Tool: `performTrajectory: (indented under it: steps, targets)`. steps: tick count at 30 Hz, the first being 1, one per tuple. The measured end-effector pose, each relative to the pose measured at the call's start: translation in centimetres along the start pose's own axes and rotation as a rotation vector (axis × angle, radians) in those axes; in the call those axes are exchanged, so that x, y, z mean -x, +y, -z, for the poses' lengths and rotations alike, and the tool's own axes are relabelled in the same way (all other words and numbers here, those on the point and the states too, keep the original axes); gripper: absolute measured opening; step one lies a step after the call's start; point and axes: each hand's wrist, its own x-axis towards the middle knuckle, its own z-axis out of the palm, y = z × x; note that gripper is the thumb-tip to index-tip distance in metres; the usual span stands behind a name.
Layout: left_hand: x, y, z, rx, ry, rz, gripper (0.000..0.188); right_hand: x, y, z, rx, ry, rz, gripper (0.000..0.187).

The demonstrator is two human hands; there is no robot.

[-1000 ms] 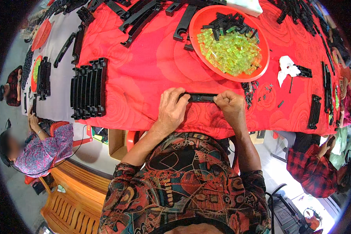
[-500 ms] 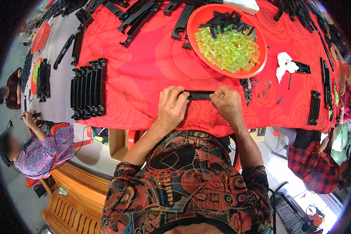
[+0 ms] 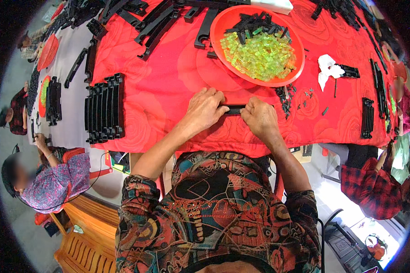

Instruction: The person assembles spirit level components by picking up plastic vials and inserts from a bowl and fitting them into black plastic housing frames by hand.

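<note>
A long black plastic part (image 3: 234,109) lies level on the red tablecloth in front of me. My left hand (image 3: 204,108) is closed over its left end, thumb pressed toward the middle. Closed on the part farther right is my right hand (image 3: 260,117), its fingers curled and knuckles up. Only a short stretch of the part shows between the hands; most of it is hidden under them. Just beyond stands a red basin (image 3: 297,76) that holds yellow-green translucent pieces (image 3: 259,57) and small black pieces (image 3: 259,22).
To the left lies a row of finished-looking black parts (image 3: 104,109). More long black parts (image 3: 161,27) are spread at the far side. Tiny black bits (image 3: 285,101) and a crumpled white tissue (image 3: 328,70) lie at right. Other people sit on both sides, one in a patterned top (image 3: 59,182).
My left hand has slid right along the black part, closer to my right hand, so less of it shows between them. My right hand has shifted slightly left.
</note>
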Motion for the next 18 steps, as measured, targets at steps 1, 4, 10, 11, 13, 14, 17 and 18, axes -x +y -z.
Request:
performTrajectory:
  steps: [1,4,10,11,13,14,17,18]
  targets:
    - [-0.2,-0.1,0.0,0.010,-0.038,-0.003,0.021,0.2,-0.1,-0.1,-0.012,0.005,-0.019,0.026]
    - [-0.2,-0.3,-0.1,0.041,-0.107,0.009,0.022,0.6,-0.6,0.2,-0.055,-0.063,-0.092,0.021]
    - [0.4,0.5,0.1,-0.030,-0.216,0.013,0.021,1.3,-0.4,-0.5,0.002,0.006,-0.004,0.023]
    - [0.5,0.8,0.1,-0.055,-0.219,0.020,0.021,1.4,-0.3,-0.8,-0.002,0.002,-0.006,0.023]
    - [0.8,0.9,-0.2,-0.055,-0.227,0.043,0.022,1.5,-0.1,-1.1,-0.027,0.033,0.044,0.021]
    - [0.9,0.9,-0.3,-0.055,-0.234,0.061,0.023,1.6,-0.1,-1.1,-0.029,0.029,0.045,0.021]
    - [1.0,1.5,0.0,-0.064,-0.289,0.096,0.025,1.9,-0.1,-1.0,-0.022,0.043,0.049,0.021]
    - [1.3,1.4,-0.2,-0.065,-0.291,0.098,0.025,2.1,-0.1,-1.0,-0.026,0.037,0.045,0.021]
